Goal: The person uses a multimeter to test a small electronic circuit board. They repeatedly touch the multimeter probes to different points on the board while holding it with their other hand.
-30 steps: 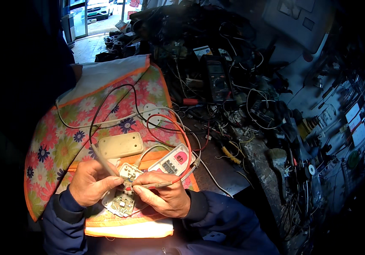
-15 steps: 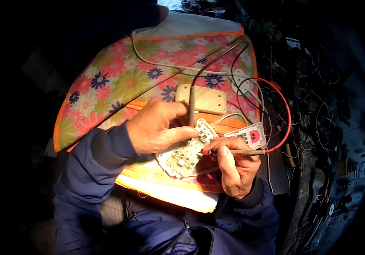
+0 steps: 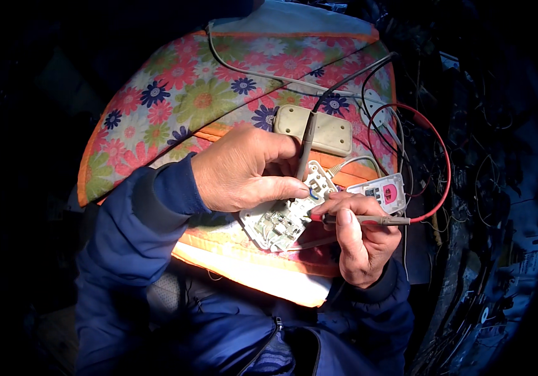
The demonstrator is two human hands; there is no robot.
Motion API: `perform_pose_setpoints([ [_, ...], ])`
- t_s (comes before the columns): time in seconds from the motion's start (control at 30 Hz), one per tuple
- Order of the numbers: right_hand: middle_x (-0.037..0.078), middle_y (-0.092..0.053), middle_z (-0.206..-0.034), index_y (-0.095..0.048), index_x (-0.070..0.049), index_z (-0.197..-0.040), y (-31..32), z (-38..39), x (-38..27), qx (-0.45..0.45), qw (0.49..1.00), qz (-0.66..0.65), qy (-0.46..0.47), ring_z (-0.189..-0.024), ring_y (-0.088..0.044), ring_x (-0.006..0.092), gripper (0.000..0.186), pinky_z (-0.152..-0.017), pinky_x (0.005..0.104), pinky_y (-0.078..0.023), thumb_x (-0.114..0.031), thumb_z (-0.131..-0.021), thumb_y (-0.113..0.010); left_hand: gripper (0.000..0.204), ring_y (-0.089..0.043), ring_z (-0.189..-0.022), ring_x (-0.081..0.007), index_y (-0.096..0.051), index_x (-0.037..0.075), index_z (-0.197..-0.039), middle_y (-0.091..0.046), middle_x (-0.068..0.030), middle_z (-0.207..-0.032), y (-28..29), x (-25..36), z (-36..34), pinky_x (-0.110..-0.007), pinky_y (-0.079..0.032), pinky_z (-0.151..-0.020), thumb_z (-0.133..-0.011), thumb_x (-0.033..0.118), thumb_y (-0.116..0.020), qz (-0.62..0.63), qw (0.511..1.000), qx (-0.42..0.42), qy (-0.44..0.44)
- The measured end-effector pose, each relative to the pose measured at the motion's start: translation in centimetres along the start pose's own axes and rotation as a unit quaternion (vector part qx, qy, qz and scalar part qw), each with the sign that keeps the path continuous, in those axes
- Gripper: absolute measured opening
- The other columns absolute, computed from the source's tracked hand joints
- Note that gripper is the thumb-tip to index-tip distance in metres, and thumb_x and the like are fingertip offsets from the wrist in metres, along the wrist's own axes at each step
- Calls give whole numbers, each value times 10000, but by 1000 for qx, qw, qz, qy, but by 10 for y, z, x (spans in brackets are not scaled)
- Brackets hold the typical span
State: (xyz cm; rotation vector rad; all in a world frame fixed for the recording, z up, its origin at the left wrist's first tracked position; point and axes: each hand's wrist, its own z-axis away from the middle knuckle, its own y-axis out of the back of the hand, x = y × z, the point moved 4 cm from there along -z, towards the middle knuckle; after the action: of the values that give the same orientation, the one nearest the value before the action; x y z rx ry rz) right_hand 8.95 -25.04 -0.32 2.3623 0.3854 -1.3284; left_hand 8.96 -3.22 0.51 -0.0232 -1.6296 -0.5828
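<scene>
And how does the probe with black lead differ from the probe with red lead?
The black-lead probe is in the left grip; the red-lead probe is in the right grip. The black-lead probe runs steeply in the picture, its black lead leaving upward; the red-lead probe lies nearly sideways, its red lead leaving rightward. Both have a greyish body and point toward the exposed circuitry.

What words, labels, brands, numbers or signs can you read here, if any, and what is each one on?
None can be read.
Pink-patched white cover: the patch's dark shapes are too small to tell as print or holes.
Opened white case: any markings inside are too small to read.
Black-lead probe and red-lead probe: no legible lettering on either.
Cream cover: no lettering shows.
</scene>
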Motion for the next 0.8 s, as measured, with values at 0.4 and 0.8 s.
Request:
perform_pose_setpoints([
  [0.4,106,-705,-921,-698,48,-1010,-6,3,6,-21,999,-5,-40,-826,-656,200,44,-756,328,-526,38,-968,-691,231,-712,-917,-113,-713,-38,-1146,-758,-75,-994,6,-3,0,-276,-585,-821,-961,76,-791,16,999,-20,25],
  [0.8,101,-709,-932,-702,46,-1017,-6,2,7,-29,999,0,-33,-814,-646,172,58,-745,308,-520,15,-1001,-656,198,-710,-859,-100,-731,-23,-1086,-763,-58,-937,5,-1,-1,-265,-575,-777,-947,92,-810,-7,1000,-9,10],
])
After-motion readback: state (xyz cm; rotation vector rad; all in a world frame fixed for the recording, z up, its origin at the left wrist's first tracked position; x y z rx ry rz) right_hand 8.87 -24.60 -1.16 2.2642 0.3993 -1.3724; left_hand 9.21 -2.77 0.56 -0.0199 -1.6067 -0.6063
